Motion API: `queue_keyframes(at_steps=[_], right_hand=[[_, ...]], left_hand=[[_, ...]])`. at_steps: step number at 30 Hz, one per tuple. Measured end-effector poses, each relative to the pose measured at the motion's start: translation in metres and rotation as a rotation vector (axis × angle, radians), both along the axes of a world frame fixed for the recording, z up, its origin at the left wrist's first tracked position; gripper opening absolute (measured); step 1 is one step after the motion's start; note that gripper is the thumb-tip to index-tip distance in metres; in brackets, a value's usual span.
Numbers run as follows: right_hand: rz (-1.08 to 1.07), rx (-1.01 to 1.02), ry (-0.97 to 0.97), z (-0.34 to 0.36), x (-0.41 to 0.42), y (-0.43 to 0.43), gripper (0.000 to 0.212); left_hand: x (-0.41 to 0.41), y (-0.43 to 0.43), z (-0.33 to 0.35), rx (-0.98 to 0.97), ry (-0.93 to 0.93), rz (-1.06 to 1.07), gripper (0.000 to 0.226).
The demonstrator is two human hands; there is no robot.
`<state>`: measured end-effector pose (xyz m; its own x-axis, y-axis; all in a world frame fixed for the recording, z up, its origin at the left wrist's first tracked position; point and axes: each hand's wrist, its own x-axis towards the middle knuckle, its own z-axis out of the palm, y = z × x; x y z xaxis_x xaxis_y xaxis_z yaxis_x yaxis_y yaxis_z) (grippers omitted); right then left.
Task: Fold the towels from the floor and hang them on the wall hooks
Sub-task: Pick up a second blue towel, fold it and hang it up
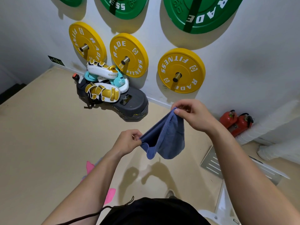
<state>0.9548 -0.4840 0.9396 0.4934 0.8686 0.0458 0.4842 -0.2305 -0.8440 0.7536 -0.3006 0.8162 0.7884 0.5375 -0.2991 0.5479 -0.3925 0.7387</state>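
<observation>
A blue towel (pixel 165 137) hangs in the air in front of me, doubled over and sagging below my hands. My left hand (pixel 128 140) pinches its lower left corner. My right hand (pixel 190 114) pinches the upper corner, higher and closer to the wall. A pink towel (pixel 110 194) lies on the beige floor at the lower left, mostly hidden behind my left forearm. No wall hooks for towels are in view.
Yellow weight plates (pixel 181 70) and green plates (pixel 199 12) hang on pegs on the white wall. A pile of boxing pads (pixel 102 80) rests on a dark machine (pixel 131 104) by the wall. Red extinguishers (pixel 235 122) stand at the right, near a metal floor grate (pixel 211 163).
</observation>
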Motion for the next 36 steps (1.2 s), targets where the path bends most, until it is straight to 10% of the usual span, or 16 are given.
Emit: queue_keyframes(at_steps=[14, 25, 36], right_hand=[[-0.479, -0.124, -0.080, -0.055, 0.038, -0.007, 0.016], [-0.636, -0.209, -0.004, -0.086, 0.041, -0.013, 0.012], [-0.623, -0.261, 0.327, -0.123, 0.026, -0.010, 0.019]], left_hand=[[-0.016, 0.051, -0.001, -0.327, -0.084, 0.396, 0.020], [-0.005, 0.051, 0.019, 0.015, 0.019, 0.136, 0.012], [0.022, 0.053, 0.036, 0.137, -0.198, 0.431, 0.012]])
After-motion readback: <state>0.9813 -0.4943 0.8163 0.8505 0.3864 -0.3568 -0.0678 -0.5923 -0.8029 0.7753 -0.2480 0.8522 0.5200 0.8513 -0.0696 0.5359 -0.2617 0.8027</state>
